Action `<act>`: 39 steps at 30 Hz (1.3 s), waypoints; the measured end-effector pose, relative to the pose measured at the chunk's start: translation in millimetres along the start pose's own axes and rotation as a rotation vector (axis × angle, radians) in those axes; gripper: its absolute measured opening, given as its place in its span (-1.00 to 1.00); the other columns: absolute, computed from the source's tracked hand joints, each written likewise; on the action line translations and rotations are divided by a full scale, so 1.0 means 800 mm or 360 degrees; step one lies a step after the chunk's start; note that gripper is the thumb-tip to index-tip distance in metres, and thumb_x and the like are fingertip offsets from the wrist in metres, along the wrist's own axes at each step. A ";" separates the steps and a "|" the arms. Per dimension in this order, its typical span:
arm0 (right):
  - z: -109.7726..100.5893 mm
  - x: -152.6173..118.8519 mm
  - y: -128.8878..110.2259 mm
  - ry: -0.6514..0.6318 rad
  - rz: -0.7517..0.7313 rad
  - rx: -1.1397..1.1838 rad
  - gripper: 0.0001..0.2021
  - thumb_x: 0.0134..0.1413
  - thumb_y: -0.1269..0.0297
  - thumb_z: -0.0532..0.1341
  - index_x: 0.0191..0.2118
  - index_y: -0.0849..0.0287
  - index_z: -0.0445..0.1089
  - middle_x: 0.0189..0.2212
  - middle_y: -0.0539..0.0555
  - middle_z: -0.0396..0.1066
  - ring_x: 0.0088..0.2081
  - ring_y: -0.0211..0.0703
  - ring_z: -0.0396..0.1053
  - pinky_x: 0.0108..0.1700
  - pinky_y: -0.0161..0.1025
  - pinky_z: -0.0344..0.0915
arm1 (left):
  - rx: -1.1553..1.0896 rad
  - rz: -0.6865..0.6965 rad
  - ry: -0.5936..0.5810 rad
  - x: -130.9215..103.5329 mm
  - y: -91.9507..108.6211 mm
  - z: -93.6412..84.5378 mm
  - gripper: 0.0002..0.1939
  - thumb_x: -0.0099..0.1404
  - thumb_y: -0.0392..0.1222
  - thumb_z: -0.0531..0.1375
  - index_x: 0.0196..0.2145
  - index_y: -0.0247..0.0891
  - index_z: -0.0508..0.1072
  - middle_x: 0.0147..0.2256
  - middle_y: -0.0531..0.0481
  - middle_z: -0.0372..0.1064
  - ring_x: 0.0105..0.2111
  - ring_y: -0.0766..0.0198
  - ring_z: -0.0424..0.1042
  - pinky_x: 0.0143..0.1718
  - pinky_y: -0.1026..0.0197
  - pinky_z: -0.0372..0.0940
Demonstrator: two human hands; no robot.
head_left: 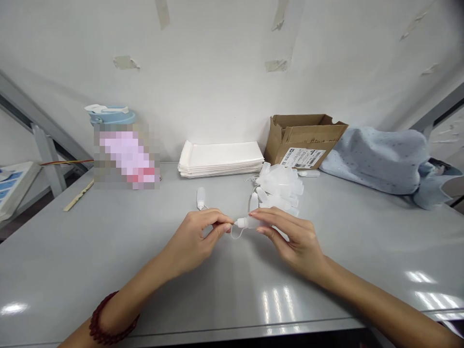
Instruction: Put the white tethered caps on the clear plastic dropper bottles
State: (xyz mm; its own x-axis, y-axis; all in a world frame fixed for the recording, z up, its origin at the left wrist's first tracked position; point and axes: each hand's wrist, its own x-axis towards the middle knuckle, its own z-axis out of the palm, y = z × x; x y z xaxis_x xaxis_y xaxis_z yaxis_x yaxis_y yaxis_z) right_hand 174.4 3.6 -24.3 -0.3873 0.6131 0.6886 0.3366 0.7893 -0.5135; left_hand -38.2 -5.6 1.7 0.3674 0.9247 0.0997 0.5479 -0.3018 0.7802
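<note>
White plastic is held between the two hands: a small bottle [250, 223] is laid almost level just above the tabletop [232, 285], its narrow nozzle turned toward the left hand [197, 237] and its body reaching back under the fingers of the right hand [297, 239]. By the right hand the bottle is gripped, with the fingers laid along its far side and the thumb set at its near side, so that much of the body is covered. The left hand is closed in a pinch at the nozzle's tip, and one end of a thin cord [237, 237] is caught there; whether anything more is pinched cannot be told. From the fingertips the cord is looped down and back to the bottle's neck.

Beyond the right hand, a pile of similar bottles [281, 181] is heaped near the front of an open cardboard box [308, 137]. Beyond the left hand, a single bottle [201, 197] is placed apart from the pile, its nozzle pointed toward the near edge. A white stack [223, 158] is set against the wall, left of the box, and a pale blue cloth [377, 159] is bunched to its right. A dark red bracelet [112, 319] is worn on the left wrist.
</note>
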 end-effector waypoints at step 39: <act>-0.005 0.005 -0.002 -0.0065 0.0265 0.0018 -0.74 0.10 0.44 0.19 -0.09 0.06 0.42 -0.24 0.05 0.51 -0.20 -0.13 0.46 -0.16 -0.15 0.43 | 0.0590 -0.0329 0.0671 0.013 -0.031 -0.025 -0.71 0.28 -0.05 0.04 -0.19 -0.24 0.45 -0.20 -0.08 0.41 -0.19 0.12 0.33 -0.24 0.14 0.24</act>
State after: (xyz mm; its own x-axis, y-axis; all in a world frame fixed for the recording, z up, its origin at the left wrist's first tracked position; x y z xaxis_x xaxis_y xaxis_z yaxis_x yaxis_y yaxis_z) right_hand 175.7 4.4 -18.7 -0.3617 0.7359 0.5723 0.3891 0.6770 -0.6247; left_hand -62.9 16.1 -4.7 -0.0631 0.9624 0.2642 0.8297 -0.0965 0.5498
